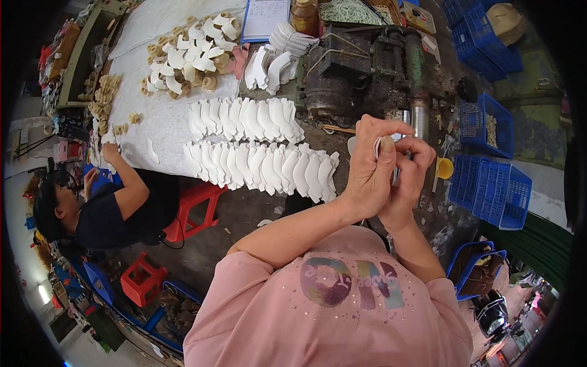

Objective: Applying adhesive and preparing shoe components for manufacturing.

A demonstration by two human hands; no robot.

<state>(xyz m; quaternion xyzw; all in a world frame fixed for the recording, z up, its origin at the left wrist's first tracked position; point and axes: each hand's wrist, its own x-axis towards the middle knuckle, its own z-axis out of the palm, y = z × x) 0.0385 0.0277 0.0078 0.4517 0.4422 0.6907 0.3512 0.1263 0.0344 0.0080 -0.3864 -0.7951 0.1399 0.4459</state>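
Observation:
My left hand [369,166] and my right hand [411,177] are raised close together in front of a dark, grimy machine [367,67]. Between their fingertips they pinch a small thin white piece [378,145]; most of it is hidden by the fingers. Just left of my hands, two rows of overlapping white curved pieces [263,168] lie on the worktable [165,122]. My pink sleeves and shirt fill the lower part of the view.
A co-worker in a dark shirt [122,208] leans on the table's left side beside red stools [195,211]. Heaps of white and tan pieces [189,55] lie further back. Blue crates [495,189] and a yellow cup [444,168] stand right.

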